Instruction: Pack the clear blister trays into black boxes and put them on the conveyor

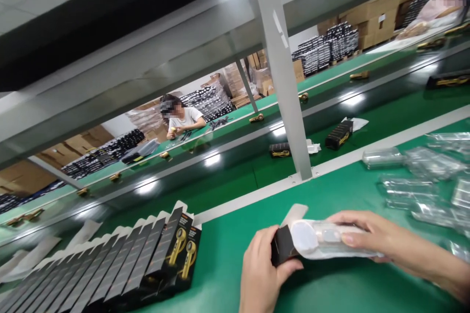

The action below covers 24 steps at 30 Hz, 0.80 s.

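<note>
My left hand (262,266) is wrapped round a small black carton (283,246), whose white end flap (296,213) stands up. In my right hand (370,234) is a clear plastic tray (330,239) with a pale, round-headed shape showing through it. The tray's rounded end meets the carton's open end; how far it reaches inside I cannot tell. Both are held above the green worktop (220,264). A long row of black cartons (147,249), printed with a gold tool-like picture, stands left of my left hand, with white flaps up.
Several clear plastic trays (422,181) lie at the right. A grey post (281,68) rises from the bench's far rail. Behind it, a green conveyor (238,171) bears a black box (340,133) and several gold items. Across it sits a person (185,116); another is at upper right.
</note>
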Each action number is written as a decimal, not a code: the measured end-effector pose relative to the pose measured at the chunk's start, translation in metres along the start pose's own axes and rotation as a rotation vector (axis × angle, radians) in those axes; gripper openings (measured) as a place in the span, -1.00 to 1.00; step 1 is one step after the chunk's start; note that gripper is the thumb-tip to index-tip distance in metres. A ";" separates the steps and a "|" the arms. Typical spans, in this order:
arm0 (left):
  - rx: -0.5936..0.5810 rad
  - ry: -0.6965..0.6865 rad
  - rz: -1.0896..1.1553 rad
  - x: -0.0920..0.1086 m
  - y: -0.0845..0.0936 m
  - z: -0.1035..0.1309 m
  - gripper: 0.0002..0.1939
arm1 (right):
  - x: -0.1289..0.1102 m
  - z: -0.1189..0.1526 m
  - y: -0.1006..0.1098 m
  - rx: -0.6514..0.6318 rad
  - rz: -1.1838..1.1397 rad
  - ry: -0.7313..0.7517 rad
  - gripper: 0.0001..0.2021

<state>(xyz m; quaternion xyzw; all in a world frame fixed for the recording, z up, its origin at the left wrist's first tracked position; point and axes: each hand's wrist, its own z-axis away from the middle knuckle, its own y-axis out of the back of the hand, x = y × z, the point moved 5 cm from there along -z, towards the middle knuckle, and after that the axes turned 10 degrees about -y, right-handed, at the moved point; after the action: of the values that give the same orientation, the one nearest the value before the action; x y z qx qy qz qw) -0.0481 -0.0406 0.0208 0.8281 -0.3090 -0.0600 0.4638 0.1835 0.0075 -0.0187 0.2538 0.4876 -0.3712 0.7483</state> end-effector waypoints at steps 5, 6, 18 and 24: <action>0.000 -0.186 -0.053 0.021 0.000 -0.004 -0.32 | -0.005 0.010 0.004 -0.063 0.071 -0.056 -0.51; -0.004 -0.214 -0.065 0.025 -0.001 -0.005 -0.31 | -0.005 0.010 0.004 -0.062 0.077 -0.060 -0.50; -0.037 -0.346 -0.167 0.038 -0.013 -0.008 -0.33 | 0.022 -0.018 -0.032 0.169 0.123 -0.003 -0.16; -0.032 -0.502 -0.248 0.030 -0.026 0.000 -0.40 | 0.020 -0.021 -0.030 0.210 0.150 -0.030 -0.11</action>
<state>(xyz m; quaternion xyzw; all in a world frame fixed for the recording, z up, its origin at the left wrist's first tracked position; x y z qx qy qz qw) -0.0123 -0.0476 0.0053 0.8114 -0.3094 -0.3246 0.3749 0.1530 -0.0005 -0.0458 0.3609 0.4142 -0.3669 0.7507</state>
